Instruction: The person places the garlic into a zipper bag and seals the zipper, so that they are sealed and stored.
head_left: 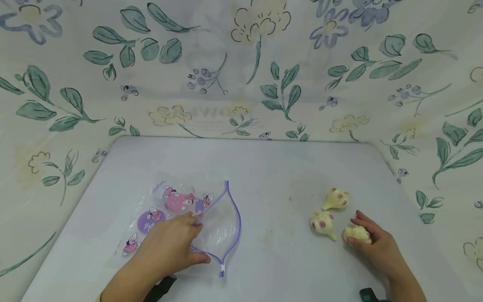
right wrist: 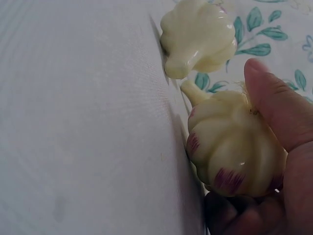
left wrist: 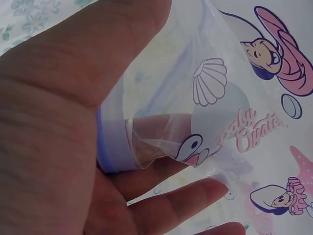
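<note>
A clear zip bag with pink and purple cartoon prints lies on the left of the table, its purple-edged mouth gaping toward the right. My left hand holds it at the mouth, thumb and fingers spread along the rim. In the left wrist view, a finger shows through the clear plastic of the bag. On the right, my right hand grips a garlic bulb, pale with purple patches, between thumb and fingers. The right wrist view shows this garlic bulb close to the white tabletop.
Two more garlic bulbs lie just left of the right hand, one nearer garlic bulb and one farther garlic bulb. The white table meets a flower-printed cloth at its back and sides.
</note>
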Action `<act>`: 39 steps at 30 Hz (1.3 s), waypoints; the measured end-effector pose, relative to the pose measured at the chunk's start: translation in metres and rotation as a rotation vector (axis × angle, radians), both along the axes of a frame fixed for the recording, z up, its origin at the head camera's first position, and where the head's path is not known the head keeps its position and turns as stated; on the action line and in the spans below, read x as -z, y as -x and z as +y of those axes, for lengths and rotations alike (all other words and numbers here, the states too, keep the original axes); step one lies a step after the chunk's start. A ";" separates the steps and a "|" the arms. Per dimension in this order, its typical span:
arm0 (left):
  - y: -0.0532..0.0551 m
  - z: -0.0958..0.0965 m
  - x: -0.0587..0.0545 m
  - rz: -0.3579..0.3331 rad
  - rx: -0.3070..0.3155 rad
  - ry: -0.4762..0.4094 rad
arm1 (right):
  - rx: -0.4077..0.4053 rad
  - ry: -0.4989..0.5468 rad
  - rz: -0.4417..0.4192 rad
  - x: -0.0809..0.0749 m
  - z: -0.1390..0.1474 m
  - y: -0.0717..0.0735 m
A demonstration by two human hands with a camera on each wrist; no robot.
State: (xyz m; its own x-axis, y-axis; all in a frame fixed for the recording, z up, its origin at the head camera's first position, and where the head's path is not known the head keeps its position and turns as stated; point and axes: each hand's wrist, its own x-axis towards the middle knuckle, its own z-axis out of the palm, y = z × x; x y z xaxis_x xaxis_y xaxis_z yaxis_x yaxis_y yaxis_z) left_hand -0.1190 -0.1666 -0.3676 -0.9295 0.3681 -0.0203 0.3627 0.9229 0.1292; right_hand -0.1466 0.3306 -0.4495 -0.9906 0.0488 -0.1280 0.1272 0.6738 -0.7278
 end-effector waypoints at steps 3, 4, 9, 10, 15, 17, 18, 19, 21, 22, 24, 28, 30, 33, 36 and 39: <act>0.003 0.000 -0.001 -0.003 -0.006 0.002 | -0.008 0.002 0.062 0.001 0.001 0.001; 0.004 0.000 -0.001 -0.008 -0.006 0.000 | -0.009 0.006 0.080 0.001 0.001 0.001; 0.007 -0.001 -0.003 -0.033 -0.002 0.017 | -0.019 0.049 0.140 0.006 0.004 0.002; 0.007 -0.002 -0.002 -0.028 -0.004 0.025 | -0.023 0.050 0.146 0.007 0.004 0.001; 0.007 -0.002 -0.001 -0.023 0.007 0.019 | -0.011 0.053 0.168 0.009 0.005 -0.004; 0.006 -0.001 0.000 -0.032 0.017 0.013 | -0.004 0.053 0.189 0.009 0.006 -0.005; 0.005 -0.001 0.001 -0.031 0.017 0.016 | -0.005 0.060 0.205 0.009 0.007 -0.005; 0.005 -0.001 0.002 -0.022 0.019 0.018 | -0.004 0.069 0.218 0.009 0.007 -0.003; 0.005 0.000 0.004 -0.001 0.012 0.023 | -0.008 0.091 0.253 0.009 0.008 0.000; 0.005 0.001 0.005 0.000 0.011 0.024 | -0.008 0.101 0.260 0.010 0.008 0.001; 0.004 0.003 0.008 -0.008 0.014 0.017 | 0.004 0.123 0.260 0.011 0.008 0.000; 0.004 0.007 0.008 -0.011 0.019 0.013 | 0.025 0.136 0.285 0.009 0.009 0.002; 0.002 0.005 0.007 0.004 0.016 0.018 | 0.040 0.177 0.296 0.006 0.006 0.003; 0.001 0.004 0.006 0.018 0.010 0.025 | 0.078 0.342 0.327 -0.002 0.003 0.004; 0.001 0.005 0.006 0.031 0.023 0.026 | 0.076 0.568 0.408 -0.015 -0.003 0.000; 0.001 0.007 0.006 0.026 0.032 0.026 | -0.047 0.786 0.512 -0.030 -0.017 -0.008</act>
State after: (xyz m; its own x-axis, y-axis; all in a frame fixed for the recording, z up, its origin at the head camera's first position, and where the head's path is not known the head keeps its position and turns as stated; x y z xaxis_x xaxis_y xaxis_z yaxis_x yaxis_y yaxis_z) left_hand -0.1203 -0.1600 -0.3731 -0.9178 0.3971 -0.0067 0.3947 0.9139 0.0952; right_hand -0.1384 0.3133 -0.4194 -0.9344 0.0917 0.3443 -0.3488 -0.0382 -0.9364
